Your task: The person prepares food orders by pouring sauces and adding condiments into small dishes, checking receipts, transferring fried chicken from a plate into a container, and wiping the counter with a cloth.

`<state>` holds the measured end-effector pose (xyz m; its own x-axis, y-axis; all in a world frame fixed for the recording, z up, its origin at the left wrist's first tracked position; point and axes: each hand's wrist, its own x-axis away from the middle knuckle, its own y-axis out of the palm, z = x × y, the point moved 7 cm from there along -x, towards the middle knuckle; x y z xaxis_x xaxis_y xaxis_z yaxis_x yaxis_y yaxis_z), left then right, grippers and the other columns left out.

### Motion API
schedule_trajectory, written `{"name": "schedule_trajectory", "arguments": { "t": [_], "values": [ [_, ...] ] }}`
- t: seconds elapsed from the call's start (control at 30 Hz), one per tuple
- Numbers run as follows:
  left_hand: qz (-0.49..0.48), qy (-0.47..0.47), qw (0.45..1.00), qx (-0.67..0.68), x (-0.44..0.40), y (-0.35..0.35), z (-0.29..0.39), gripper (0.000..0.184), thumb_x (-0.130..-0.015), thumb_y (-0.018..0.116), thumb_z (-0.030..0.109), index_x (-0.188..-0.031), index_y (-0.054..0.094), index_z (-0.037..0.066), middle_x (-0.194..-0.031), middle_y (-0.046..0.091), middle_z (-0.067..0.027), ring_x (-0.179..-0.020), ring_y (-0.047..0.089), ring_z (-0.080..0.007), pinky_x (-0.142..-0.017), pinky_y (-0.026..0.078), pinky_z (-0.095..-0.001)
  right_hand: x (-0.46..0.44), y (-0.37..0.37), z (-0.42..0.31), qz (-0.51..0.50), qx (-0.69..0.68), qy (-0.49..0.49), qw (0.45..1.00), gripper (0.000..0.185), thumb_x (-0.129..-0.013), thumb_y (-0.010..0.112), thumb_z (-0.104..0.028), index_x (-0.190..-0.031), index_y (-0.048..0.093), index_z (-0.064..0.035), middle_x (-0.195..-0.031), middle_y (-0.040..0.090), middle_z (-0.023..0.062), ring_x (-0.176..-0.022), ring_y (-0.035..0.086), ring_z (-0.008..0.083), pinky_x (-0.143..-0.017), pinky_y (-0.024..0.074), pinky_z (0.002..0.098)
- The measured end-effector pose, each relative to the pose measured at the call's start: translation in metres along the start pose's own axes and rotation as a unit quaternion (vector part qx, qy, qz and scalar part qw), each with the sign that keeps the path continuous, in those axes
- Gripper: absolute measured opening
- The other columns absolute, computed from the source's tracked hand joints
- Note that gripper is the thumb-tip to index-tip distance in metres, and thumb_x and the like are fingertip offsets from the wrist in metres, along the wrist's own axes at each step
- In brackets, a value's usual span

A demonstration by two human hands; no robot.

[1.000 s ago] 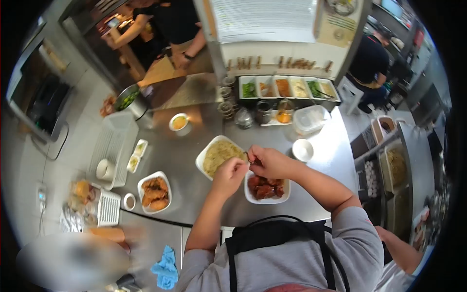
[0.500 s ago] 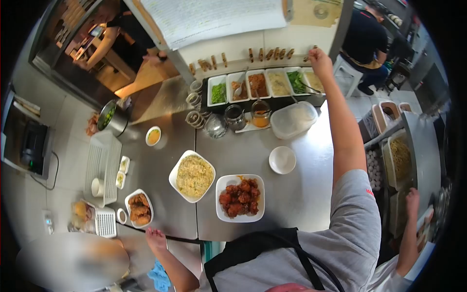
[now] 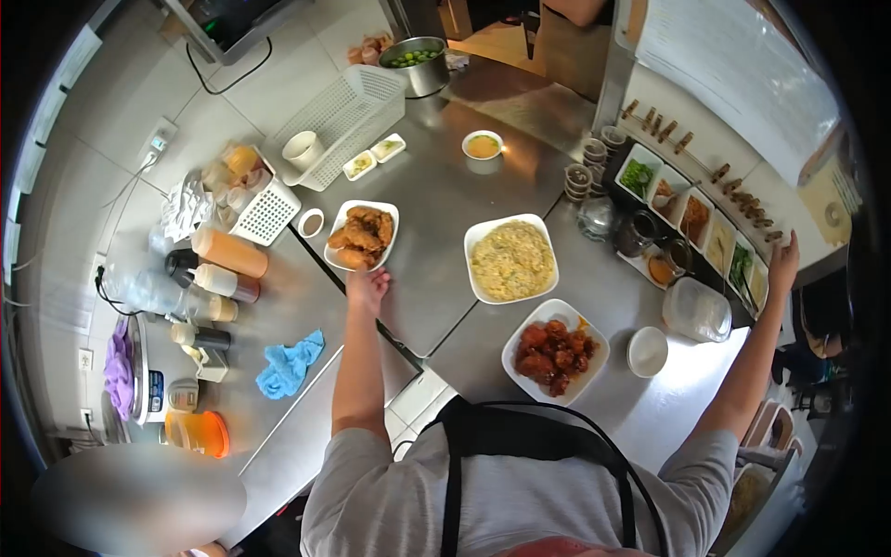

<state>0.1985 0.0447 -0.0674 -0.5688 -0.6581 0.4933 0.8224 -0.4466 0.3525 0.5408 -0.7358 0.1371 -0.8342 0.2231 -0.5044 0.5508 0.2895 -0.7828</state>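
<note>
My left hand [image 3: 369, 286] is at the near edge of a white bowl of fried pieces [image 3: 362, 237], its fingers apart and not wrapped round it. Far to the right, my right hand [image 3: 784, 260] is raised to the wall ledge, its fingertips closed at the last wooden clothespin [image 3: 773, 236]. Between my arms stand a square white bowl of fried rice [image 3: 512, 260] and a white bowl of glazed red-brown pieces [image 3: 555, 351]. A small empty white bowl [image 3: 647, 352] sits to their right.
A topping tray [image 3: 694, 219], jars and a clear lidded tub [image 3: 696, 310] line the right. Sauce bottles [image 3: 228, 251], a blue cloth [image 3: 289, 364] and a white basket [image 3: 345, 121] are left. A soup cup [image 3: 483, 145] stands at the back; a co-worker's apron [image 3: 571, 51] shows beyond.
My hands, together over the bowls at first, moved apart. My right hand stays by the last clothespin; my left hand has come up to the fried-piece bowl. The view has turned left.
</note>
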Motion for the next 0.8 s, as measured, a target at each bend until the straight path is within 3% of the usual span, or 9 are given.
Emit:
{"name": "schedule_trajectory", "arguments": {
  "t": [0.1, 0.13, 0.23, 0.3, 0.43, 0.5, 0.6, 0.73, 0.8],
  "values": [
    [-0.013, 0.027, 1.000, -0.004, 0.003, 0.022, -0.003, 0.019, -0.083, 0.041, 0.019, -0.098, 0.041, 0.008, -0.078, 0.054, -0.0098, -0.066, 0.053, -0.0202, -0.055, 0.043, -0.0274, 0.036, -0.014, -0.009, 0.096, -0.184, -0.081, 0.975, 0.041, -0.080, 0.053, -0.015, -0.118, 0.042, -0.0057, -0.093, 0.054, 0.0124, -0.081, 0.052, 0.0188, -0.067, 0.0423, 0.0279],
    [-0.001, 0.039, 0.999, 0.008, 0.000, 0.022, 0.000, 0.019, -0.082, 0.041, 0.017, -0.100, 0.040, 0.009, -0.077, 0.053, -0.0097, -0.065, 0.053, -0.0199, -0.054, 0.043, -0.0274, 0.050, -0.016, -0.022, 0.065, -0.243, -0.050, 0.967, 0.037, -0.081, 0.052, -0.015, -0.116, 0.044, -0.0062, -0.084, 0.054, 0.0064, -0.075, 0.050, 0.0116, -0.064, 0.0415, 0.0233],
    [0.054, 0.071, 0.996, 0.001, 0.011, 0.032, 0.011, 0.028, -0.078, 0.039, 0.010, -0.106, 0.034, 0.011, -0.074, 0.053, -0.0092, -0.059, 0.053, -0.0179, -0.050, 0.043, -0.0259, 0.102, -0.016, -0.113, -0.094, -0.409, 0.041, 0.907, 0.033, -0.083, 0.050, -0.016, -0.114, 0.045, -0.0056, -0.075, 0.051, 0.0022, -0.068, 0.050, 0.0090, -0.060, 0.0401, 0.0205],
    [-0.008, 0.082, 0.995, -0.058, 0.024, 0.057, 0.025, 0.033, -0.077, 0.040, 0.008, -0.107, 0.027, 0.010, -0.073, 0.053, -0.0096, -0.055, 0.053, -0.0158, -0.047, 0.043, -0.0233, 0.147, -0.022, -0.217, -0.146, -0.397, 0.065, 0.904, 0.034, -0.083, 0.050, -0.015, -0.114, 0.043, -0.0053, -0.083, 0.055, 0.0045, -0.069, 0.052, 0.0109, -0.061, 0.0414, 0.0220],
    [-0.178, 0.070, 0.978, -0.088, 0.051, 0.124, 0.047, 0.034, -0.077, 0.039, 0.009, -0.109, 0.026, 0.008, -0.071, 0.054, -0.0102, -0.049, 0.053, -0.0138, -0.042, 0.042, -0.0207, 0.227, 0.030, -0.366, -0.395, -0.484, -0.038, 0.780, 0.037, -0.080, 0.049, -0.004, -0.116, 0.039, -0.0066, -0.085, 0.054, 0.0046, -0.074, 0.054, 0.0110, -0.066, 0.0457, 0.0234],
    [-0.270, 0.064, 0.955, -0.108, 0.067, 0.163, 0.056, 0.033, -0.077, 0.039, 0.008, -0.108, 0.029, 0.006, -0.070, 0.054, -0.0105, -0.048, 0.053, -0.0131, -0.041, 0.041, -0.0191, 0.253, 0.053, -0.406, -0.463, -0.510, 0.029, 0.724, 0.045, -0.078, 0.053, -0.010, -0.119, 0.034, -0.0076, -0.087, 0.053, 0.0045, -0.066, 0.055, 0.0120, -0.059, 0.0452, 0.0239],
    [-0.354, 0.031, 0.920, -0.165, 0.093, 0.210, 0.055, 0.035, -0.073, 0.043, 0.010, -0.105, 0.032, 0.005, -0.069, 0.054, -0.0105, -0.049, 0.052, -0.0136, -0.043, 0.043, -0.0212, 0.263, 0.062, -0.421, -0.480, -0.574, 0.155, 0.645, 0.047, -0.074, 0.054, -0.014, -0.117, 0.035, -0.0053, -0.088, 0.055, 0.0076, -0.061, 0.057, 0.0170, -0.057, 0.0458, 0.0252],
    [-0.497, -0.007, 0.843, -0.205, 0.119, 0.258, 0.029, 0.048, -0.073, 0.043, 0.013, -0.117, 0.026, 0.007, -0.075, 0.054, -0.0097, -0.055, 0.053, -0.0146, -0.045, 0.043, -0.0234, 0.275, 0.063, -0.391, -0.503, -0.642, 0.258, 0.518, 0.043, -0.069, 0.048, -0.011, -0.110, 0.041, -0.0001, -0.089, 0.057, 0.0126, -0.063, 0.059, 0.0220, -0.057, 0.0474, 0.0269],
    [-0.557, -0.053, 0.794, -0.239, 0.125, 0.278, 0.011, 0.051, -0.075, 0.045, 0.016, -0.120, 0.024, 0.008, -0.077, 0.054, -0.0090, -0.058, 0.053, -0.0144, -0.048, 0.044, -0.0240, 0.275, 0.050, -0.365, -0.433, -0.655, 0.299, 0.542, 0.039, -0.067, 0.045, -0.009, -0.105, 0.043, 0.0026, -0.089, 0.058, 0.0141, -0.064, 0.059, 0.0229, -0.057, 0.0485, 0.0288]
  ]
}}
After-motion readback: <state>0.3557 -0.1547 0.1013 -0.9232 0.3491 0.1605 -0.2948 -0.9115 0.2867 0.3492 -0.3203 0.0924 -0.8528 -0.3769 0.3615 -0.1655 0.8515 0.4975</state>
